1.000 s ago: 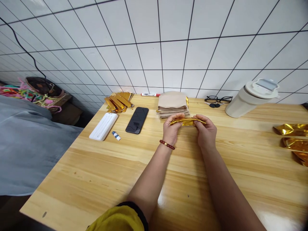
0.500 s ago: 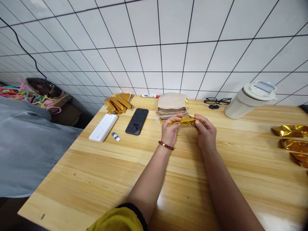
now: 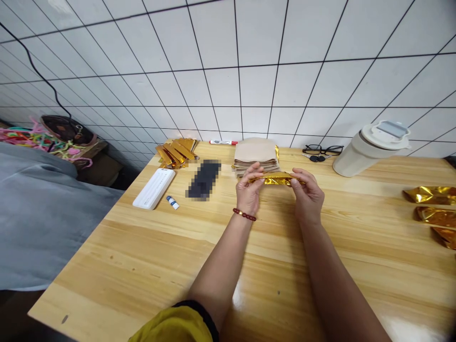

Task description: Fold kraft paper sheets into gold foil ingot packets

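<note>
Wall [image 3: 256, 85]: white tile, dk grout, behind everything.
Table [image 3: 142, 266]: pale wood, back edge along wall.
Bottle [image 3: 352, 152]: off-white, lidded, standing back R.
L hand [image 3: 248, 192]: thumb + fingers pinching L end of gold strip [image 3: 277, 181]. Fingers more fanned than ½ s ago, hand a touch further L.
R hand [image 3: 309, 197]: pinching R end, thumb on near side. Barely shifted in same ½ s, so gap betw. hands a bit wider.
Stack [image 3: 255, 151]: brown, papery, gold at one side. Just beyond strip, no change.
Packs [image 3: 432, 194]: gold foil, in a row at far R, well apart fr. hands.
Pile [image 3: 177, 151]: flat gold pcs, back L corner, no change.
Strip: betw. both hands, over table, near side of stack; touching wood or not, can't tell. Thin, edge-on 1 s ago; now shiny near face shows, middle uncovered. My read: being turned/shaped by its ends, neither hand letting go.
Specs [image 3: 326, 150]: folded(?), by wall, L of bottle.
Marker [image 3: 223, 142]: red cap, by wall, L of stack.
</note>
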`<state>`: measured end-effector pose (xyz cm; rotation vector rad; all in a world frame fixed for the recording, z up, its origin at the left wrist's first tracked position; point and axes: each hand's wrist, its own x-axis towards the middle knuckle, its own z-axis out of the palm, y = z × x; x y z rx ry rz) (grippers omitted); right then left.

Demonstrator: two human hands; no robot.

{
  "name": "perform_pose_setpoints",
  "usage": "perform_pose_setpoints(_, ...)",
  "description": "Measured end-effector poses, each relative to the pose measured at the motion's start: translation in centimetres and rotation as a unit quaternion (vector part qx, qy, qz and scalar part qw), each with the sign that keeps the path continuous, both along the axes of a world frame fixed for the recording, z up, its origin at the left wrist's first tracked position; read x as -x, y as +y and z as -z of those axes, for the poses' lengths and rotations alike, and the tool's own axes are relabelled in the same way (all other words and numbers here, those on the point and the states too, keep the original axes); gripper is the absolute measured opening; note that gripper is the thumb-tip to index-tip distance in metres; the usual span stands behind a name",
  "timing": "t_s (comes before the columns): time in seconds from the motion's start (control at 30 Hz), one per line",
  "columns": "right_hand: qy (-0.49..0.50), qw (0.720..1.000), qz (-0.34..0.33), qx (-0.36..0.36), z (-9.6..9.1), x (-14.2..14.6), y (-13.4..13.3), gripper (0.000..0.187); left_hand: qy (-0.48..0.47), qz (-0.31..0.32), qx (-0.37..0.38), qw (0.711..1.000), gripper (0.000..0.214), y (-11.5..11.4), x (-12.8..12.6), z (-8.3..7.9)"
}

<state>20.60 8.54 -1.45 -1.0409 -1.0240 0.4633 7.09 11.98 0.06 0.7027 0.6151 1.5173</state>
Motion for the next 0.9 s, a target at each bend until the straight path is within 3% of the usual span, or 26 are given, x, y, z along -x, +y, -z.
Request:
perform_pose_setpoints(0.43,0.110,0.991,0.009,0.073,0.19,0.02,0.13,0.026,-0.001,0.020,0.084,0.996,0.027,0.33,-0.08,0.05)
perform_pose_setpoints(0.67,0.156,0.983,0.025,0.094,0.43,-0.37,0.45,0.032,0.089,0.012,0.118,0.989,0.026,0.46,-0.36,0.49)
perform_pose_setpoints(0.9,0.144,0.982,-0.051,0.112,0.06,-0.31,0.42,0.042,0.048,0.033,0.166,0.984,0.034,0.51,-0.17,0.13)
